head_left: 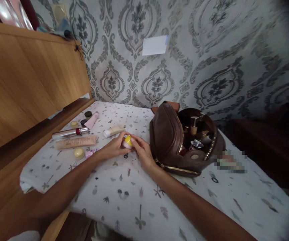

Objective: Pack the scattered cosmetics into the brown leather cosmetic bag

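Note:
Between both hands, above the patterned cloth, is a small round jar (127,142) with a yellow label or lid and a pale body. The fingers of my left hand (115,146) wrap its left side. My right hand (141,150) grips it from the right, fingertips on the yellow part. Just behind my left hand lies a cream tube (114,130) with a white cap. Right of my right hand stands a brown leather bag (166,134), unzipped, with bottles and a silver-lidded container (197,144) inside.
On the left lie a peach tube (75,142), a silver tube (70,133), a pink tube (92,120), a pale yellow round pot (79,153) and dark round lids (88,114). A wooden panel (34,73) borders the left; a patterned wall (134,77) stands behind.

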Motion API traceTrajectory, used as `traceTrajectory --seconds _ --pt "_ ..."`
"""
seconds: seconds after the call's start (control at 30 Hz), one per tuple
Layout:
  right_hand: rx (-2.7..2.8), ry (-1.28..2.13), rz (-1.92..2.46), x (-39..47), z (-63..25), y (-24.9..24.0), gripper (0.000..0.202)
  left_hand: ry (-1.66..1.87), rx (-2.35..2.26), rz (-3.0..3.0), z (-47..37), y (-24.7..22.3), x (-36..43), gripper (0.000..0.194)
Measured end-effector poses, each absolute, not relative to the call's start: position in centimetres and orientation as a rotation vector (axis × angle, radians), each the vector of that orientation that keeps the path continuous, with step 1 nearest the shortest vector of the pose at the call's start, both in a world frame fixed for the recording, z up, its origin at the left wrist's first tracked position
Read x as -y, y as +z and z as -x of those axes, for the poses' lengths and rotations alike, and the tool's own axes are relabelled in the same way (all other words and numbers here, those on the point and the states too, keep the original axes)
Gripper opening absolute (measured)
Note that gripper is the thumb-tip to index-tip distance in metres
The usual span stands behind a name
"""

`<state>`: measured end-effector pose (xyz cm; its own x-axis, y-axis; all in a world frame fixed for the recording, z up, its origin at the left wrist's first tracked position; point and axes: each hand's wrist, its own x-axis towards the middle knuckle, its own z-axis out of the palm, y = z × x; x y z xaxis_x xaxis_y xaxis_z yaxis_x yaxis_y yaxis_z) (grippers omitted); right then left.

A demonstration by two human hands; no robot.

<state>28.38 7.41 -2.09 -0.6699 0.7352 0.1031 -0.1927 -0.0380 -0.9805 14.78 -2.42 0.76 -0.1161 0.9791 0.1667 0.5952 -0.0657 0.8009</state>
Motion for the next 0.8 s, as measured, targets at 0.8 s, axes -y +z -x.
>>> traceTrajectory --seconds 0.8 --pt "1.826 1.816 0.489 -6.7 -34.5 9.2 0.035 1.168 -1.344 -1.462 -15.9 -0.7 1.9 0.047"
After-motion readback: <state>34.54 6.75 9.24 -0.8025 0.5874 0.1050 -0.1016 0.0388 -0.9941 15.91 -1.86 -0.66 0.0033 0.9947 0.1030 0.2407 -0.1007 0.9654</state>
